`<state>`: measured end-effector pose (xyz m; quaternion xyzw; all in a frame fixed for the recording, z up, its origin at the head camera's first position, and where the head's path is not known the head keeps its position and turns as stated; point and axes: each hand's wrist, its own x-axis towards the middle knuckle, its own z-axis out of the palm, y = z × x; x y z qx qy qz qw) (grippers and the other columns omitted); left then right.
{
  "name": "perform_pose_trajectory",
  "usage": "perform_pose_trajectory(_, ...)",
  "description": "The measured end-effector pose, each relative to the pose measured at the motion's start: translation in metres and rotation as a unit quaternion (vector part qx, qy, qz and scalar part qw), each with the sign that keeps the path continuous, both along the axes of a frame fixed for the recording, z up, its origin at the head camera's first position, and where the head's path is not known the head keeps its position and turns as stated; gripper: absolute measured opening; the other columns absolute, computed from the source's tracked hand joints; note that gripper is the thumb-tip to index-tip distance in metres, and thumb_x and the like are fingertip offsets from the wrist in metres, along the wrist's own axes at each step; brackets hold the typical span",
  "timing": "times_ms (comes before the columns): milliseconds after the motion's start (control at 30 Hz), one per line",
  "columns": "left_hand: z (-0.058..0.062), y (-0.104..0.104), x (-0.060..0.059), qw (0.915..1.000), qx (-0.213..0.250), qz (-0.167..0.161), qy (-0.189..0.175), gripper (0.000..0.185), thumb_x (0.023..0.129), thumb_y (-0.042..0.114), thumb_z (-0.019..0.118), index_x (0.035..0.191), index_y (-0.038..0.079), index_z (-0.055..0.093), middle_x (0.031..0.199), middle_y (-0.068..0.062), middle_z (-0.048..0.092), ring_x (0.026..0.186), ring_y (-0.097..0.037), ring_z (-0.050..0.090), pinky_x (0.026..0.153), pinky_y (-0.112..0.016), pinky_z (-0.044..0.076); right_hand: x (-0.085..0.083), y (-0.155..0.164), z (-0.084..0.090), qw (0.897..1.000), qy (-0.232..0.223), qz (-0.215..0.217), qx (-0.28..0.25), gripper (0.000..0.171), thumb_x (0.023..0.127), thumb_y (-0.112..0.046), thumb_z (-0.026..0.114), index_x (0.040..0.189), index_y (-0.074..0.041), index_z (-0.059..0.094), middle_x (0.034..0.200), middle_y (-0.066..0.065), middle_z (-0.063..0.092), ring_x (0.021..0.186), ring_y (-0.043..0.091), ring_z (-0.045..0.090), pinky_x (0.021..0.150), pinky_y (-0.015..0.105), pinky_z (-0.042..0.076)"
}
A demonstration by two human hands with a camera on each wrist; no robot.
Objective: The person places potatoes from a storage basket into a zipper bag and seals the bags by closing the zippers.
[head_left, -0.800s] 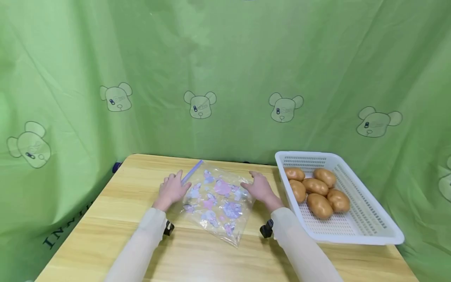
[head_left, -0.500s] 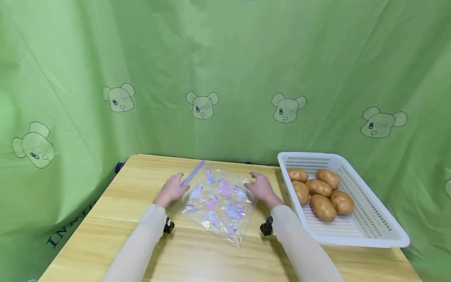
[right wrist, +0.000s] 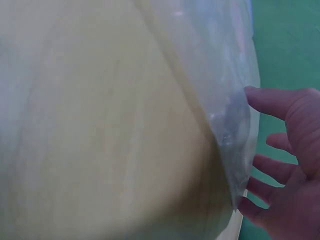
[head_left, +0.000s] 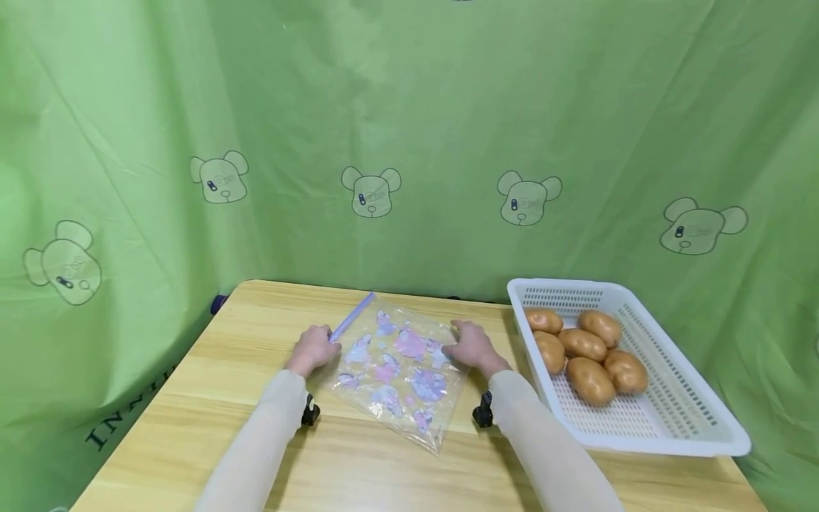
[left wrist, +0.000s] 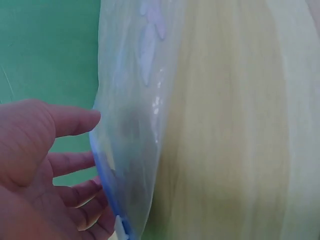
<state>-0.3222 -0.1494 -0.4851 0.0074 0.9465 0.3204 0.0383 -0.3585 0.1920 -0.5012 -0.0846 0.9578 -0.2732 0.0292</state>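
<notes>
Left hand and right hand at opposite edges of one printed plastic bag

Both hands have their fingers loosely extended. At the left hand, the thumb tip meets the bag's edge by the purple strip, with the four fingers behind that edge; at the right hand, the thumb tip lies at the opposite edge, its fingers spread loosely beyond it. Whether either one presses on the film, I cannot tell. The single bag, clear with pink and lilac figures, lies flat on the one wooden table, between the hands and left of the basket. Two pale sleeves reach in from below, with a black device at each wrist. Five mouse-like heads show whole on the green cloth behind the table.

Compared with 0.8 seconds ago, the left hand's fingers are drawn lower and closer together, where they had been spread and raised. The right hand's fingertips also sit a little lower. The bag keeps its place on the table, and the whole view has slid slightly.

One white plastic basket, with slotted walls, stands at the right. It holds six brown potatoes, grouped towards its left side, some touching; their count and arrangement match the earlier frame.
</notes>
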Motion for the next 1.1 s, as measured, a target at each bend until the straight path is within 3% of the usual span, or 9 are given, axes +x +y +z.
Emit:
perform_pose_trajectory(300, 0.0, 0.002, 0.001, 0.9978, 0.055, 0.009, 0.034, 0.005, 0.088, 0.007, 0.053, 0.089, 0.002, 0.056, 0.079, -0.011, 0.056, 0.066, -0.024, 0.052, 0.053, -0.029, 0.044, 0.0, 0.0, -0.006, 0.999, 0.015, -0.013, 0.029, 0.077, 0.076, -0.028, 0.077, 0.138, 0.001, 0.042, 0.137, 0.024, 0.044, 0.126, 0.044, 0.037, 0.105, 0.056, 0.029)
perform_pose_trajectory(433, -0.002, 0.001, 0.0, 0.9966, 0.07, 0.017, 0.039, 0.006, 0.09, 0.006, 0.049, 0.087, 0.005, 0.055, 0.079, -0.011, 0.056, 0.068, -0.024, 0.052, 0.056, -0.03, 0.043, 0.001, 0.0, -0.006, 0.999, 0.04, -0.011, 0.018, 0.071, 0.076, -0.021, 0.077, 0.135, 0.004, 0.045, 0.126, 0.024, 0.05, 0.117, 0.041, 0.046, 0.101, 0.053, 0.036)
perform_pose_trajectory(700, -0.002, -0.001, -0.002, 0.9959, 0.075, 0.035, 0.037, 0.005, 0.091, 0.006, 0.049, 0.091, 0.005, 0.054, 0.081, -0.01, 0.055, 0.067, -0.022, 0.051, 0.055, -0.029, 0.044, 0.012, -0.001, -0.005, 0.997, 0.058, -0.023, -0.05, 0.054, 0.076, -0.003, 0.065, 0.128, 0.007, 0.051, 0.107, 0.018, 0.055, 0.098, 0.032, 0.054, 0.089, 0.044, 0.046)
perform_pose_trajectory(967, 0.003, -0.005, -0.001, 0.9946, 0.083, 0.052, 0.036, 0.007, 0.094, 0.009, 0.046, 0.098, 0.006, 0.051, 0.08, -0.012, 0.057, 0.06, -0.021, 0.05, 0.05, -0.029, 0.042, 0.024, -0.004, -0.006, 0.99, 0.08, -0.043, -0.104, 0.034, 0.081, 0.001, 0.056, 0.114, 0.005, 0.062, 0.097, 0.014, 0.057, 0.09, 0.028, 0.054, 0.083, 0.041, 0.048)
perform_pose_trajectory(1100, 0.005, -0.009, -0.004, 0.9922, 0.099, 0.051, 0.056, 0.008, 0.094, 0.007, 0.049, 0.101, 0.006, 0.052, 0.086, -0.014, 0.061, 0.065, -0.023, 0.054, 0.056, -0.031, 0.046, 0.03, -0.007, -0.006, 0.985, 0.089, -0.052, -0.136, 0.027, 0.081, 0.002, 0.057, 0.107, 0.004, 0.065, 0.093, 0.011, 0.059, 0.086, 0.025, 0.056, 0.079, 0.04, 0.049)
